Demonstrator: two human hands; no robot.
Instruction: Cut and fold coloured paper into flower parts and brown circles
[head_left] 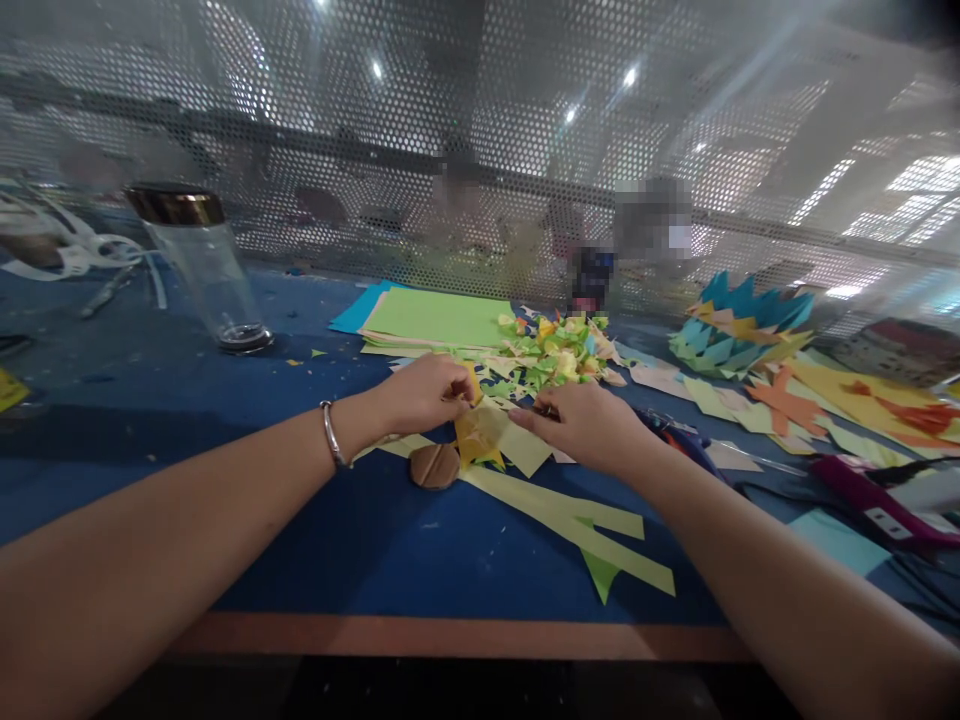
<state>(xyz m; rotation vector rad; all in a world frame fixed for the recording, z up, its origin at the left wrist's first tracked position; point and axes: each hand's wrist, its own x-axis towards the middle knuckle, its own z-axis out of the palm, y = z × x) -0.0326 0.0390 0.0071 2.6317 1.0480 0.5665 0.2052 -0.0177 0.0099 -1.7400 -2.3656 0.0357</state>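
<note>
My left hand (429,393), a silver bangle at its wrist, is pinched at the upper left edge of a pale yellow sheet of paper (527,448). At that sheet's right side, my right hand (585,418) has its fingers curled in and its thumb against the paper. An orange-yellow paper piece (472,432) lies under and beside the sheet. Just in front of the left hand rests a round brown disc (434,467) with a groove across it. Pale yellow paper strips (570,510) stretch to the right, with a green scrap (600,575) under them.
Behind my hands are stacked coloured sheets (446,316) and a heap of paper scraps (559,352). A clear bottle (206,270) stands left. At right are a pointed blue-and-yellow paper ring (739,335), orange papers (787,405) and a purple power strip (862,500) with cables. A perforated screen (480,130) closes the back.
</note>
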